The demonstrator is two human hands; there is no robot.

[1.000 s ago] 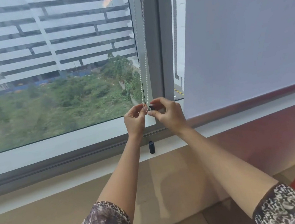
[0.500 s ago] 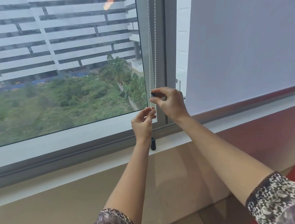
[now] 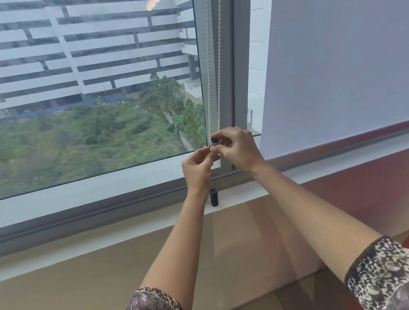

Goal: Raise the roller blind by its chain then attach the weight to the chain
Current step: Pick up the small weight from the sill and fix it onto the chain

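Centre of frame, at the window post: our right hand (image 3: 236,148) pinches a small dark piece (image 3: 214,141), likely part of the weight, against the chain (image 3: 219,75). Our left hand (image 3: 197,167) is just below, fingertips closed on the chain's lower run. Another dark piece (image 3: 213,197) hangs beneath the left wrist, over the sill (image 3: 127,203). Blind (image 3: 352,46) at right hangs low. We judge the attaching step in hand; next move calls for seating the beads and closing the piece

A white multi-storey building (image 3: 76,46) and green scrub (image 3: 81,144) are seen through the window glass (image 3: 32,163), left of the grips.
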